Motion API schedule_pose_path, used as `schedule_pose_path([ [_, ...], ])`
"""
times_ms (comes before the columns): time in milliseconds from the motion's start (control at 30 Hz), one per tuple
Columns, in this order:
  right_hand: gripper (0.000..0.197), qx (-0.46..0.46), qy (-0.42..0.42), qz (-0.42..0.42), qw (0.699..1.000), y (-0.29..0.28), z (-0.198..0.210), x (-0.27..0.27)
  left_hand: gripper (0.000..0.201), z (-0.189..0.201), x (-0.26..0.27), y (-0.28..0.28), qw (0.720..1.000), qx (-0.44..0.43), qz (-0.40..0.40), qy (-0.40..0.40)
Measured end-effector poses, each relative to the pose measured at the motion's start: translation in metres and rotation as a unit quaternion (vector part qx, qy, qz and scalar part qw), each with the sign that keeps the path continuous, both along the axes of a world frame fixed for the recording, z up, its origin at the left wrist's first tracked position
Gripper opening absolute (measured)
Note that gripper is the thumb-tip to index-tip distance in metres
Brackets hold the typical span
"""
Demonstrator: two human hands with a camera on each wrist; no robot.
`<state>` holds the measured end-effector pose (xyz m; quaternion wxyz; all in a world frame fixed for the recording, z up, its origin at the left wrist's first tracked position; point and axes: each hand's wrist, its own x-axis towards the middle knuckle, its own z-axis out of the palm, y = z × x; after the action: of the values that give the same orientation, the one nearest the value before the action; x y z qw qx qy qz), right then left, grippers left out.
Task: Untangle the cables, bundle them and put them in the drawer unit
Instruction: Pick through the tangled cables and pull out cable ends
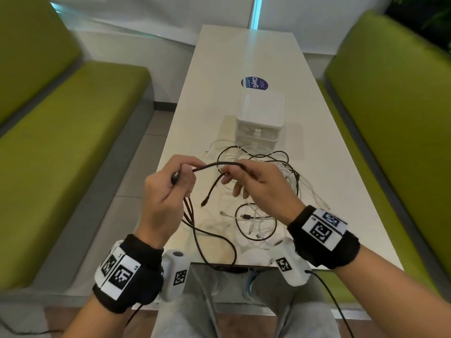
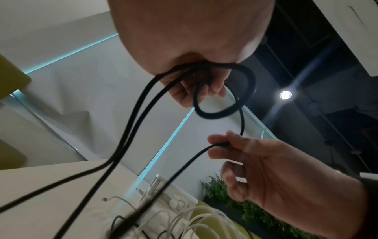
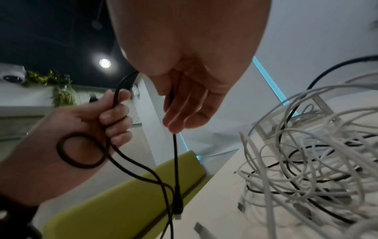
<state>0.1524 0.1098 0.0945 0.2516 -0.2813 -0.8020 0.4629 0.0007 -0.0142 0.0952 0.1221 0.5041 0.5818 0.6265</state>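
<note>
My left hand grips a black cable above the table's near end, with a small coil of it in the fist. My right hand pinches the same cable a short way along; the stretch between the hands arcs upward. Below the right fingers the cable's free end hangs with its plug. More black loops trail from the left hand over the table edge. A tangle of white and black cables lies in front of the closed white drawer unit.
The long white table carries a round blue sticker beyond the drawer unit. More loose white cables and a black loop lie near my right wrist. Green benches flank both sides of the table.
</note>
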Motion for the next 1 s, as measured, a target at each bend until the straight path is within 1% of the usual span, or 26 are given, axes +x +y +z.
schedule_pose_path([
  [33, 0.023, -0.041, 0.008, 0.029, 0.999, -0.001, 0.004, 0.005, 0.025, 0.004, 0.0, -0.002, 1.0, 0.008, 0.004, -0.003],
  [100, 0.025, -0.09, -0.008, 0.07, 0.993, -0.003, 0.009, 0.016, 0.027, 0.012, 0.003, -0.004, 1.0, 0.017, -0.001, -0.014],
  [167, 0.025, -0.114, -0.05, 0.099, 0.987, -0.004, 0.009, 0.027, 0.028, 0.018, 0.008, -0.006, 0.999, 0.02, -0.02, -0.034],
  [233, 0.026, -0.129, -0.111, 0.122, 0.978, -0.005, 0.006, 0.039, 0.028, 0.022, 0.014, -0.009, 0.997, 0.013, -0.045, -0.056],
  [300, 0.026, -0.126, -0.192, 0.154, 0.961, -0.009, 0.002, 0.05, 0.028, 0.022, 0.02, -0.014, 0.995, -0.006, -0.072, -0.072],
  [367, 0.023, -0.097, -0.286, 0.199, 0.932, -0.015, -0.003, 0.058, 0.03, 0.02, 0.027, -0.019, 0.991, -0.038, -0.102, -0.081],
  [433, 0.022, -0.064, -0.355, 0.232, 0.903, -0.022, -0.007, 0.065, 0.032, 0.017, 0.034, -0.023, 0.986, -0.075, -0.129, -0.069],
  [500, 0.019, -0.035, -0.395, 0.231, 0.889, -0.022, -0.008, 0.071, 0.032, 0.014, 0.041, -0.025, 0.981, -0.109, -0.152, -0.048],
  [533, 0.012, -0.029, -0.409, 0.223, 0.884, -0.021, -0.007, 0.073, 0.032, 0.014, 0.045, -0.026, 0.979, -0.118, -0.163, -0.044],
  [567, 0.014, -0.019, -0.423, 0.213, 0.881, -0.02, -0.005, 0.076, 0.033, 0.013, 0.048, -0.028, 0.977, -0.121, -0.169, -0.042],
  [600, 0.029, -0.005, -0.44, 0.202, 0.875, -0.018, -0.002, 0.079, 0.033, 0.014, 0.05, -0.03, 0.977, -0.119, -0.171, -0.041],
  [633, 0.041, 0.006, -0.46, 0.192, 0.867, -0.015, 0.001, 0.082, 0.034, 0.015, 0.051, -0.031, 0.978, -0.114, -0.17, -0.041],
  [667, 0.046, 0.014, -0.479, 0.183, 0.858, -0.013, 0.004, 0.085, 0.035, 0.017, 0.053, -0.032, 0.979, -0.105, -0.167, -0.045],
  [733, 0.049, 0.028, -0.509, 0.171, 0.843, -0.012, 0.013, 0.089, 0.038, 0.021, 0.054, -0.032, 0.983, -0.077, -0.154, -0.062],
  [800, 0.043, 0.074, -0.508, 0.153, 0.844, -0.014, 0.022, 0.089, 0.039, 0.028, 0.054, -0.032, 0.985, -0.055, -0.137, -0.085],
  [833, 0.04, 0.107, -0.486, 0.143, 0.856, -0.015, 0.024, 0.087, 0.04, 0.031, 0.054, -0.031, 0.986, -0.049, -0.132, -0.094],
  [900, 0.039, 0.143, -0.402, 0.127, 0.896, -0.024, 0.021, 0.076, 0.042, 0.036, 0.054, -0.032, 0.987, -0.046, -0.122, -0.094],
  [933, 0.043, 0.15, -0.36, 0.128, 0.912, -0.031, 0.016, 0.069, 0.045, 0.038, 0.055, -0.032, 0.988, -0.046, -0.117, -0.092],
  [967, 0.052, 0.161, -0.33, 0.133, 0.921, -0.038, 0.008, 0.061, 0.047, 0.039, 0.055, -0.032, 0.988, -0.045, -0.114, -0.092],
  [1000, 0.063, 0.174, -0.325, 0.142, 0.918, -0.046, -0.001, 0.053, 0.049, 0.04, 0.055, -0.033, 0.988, -0.042, -0.114, -0.093],
])
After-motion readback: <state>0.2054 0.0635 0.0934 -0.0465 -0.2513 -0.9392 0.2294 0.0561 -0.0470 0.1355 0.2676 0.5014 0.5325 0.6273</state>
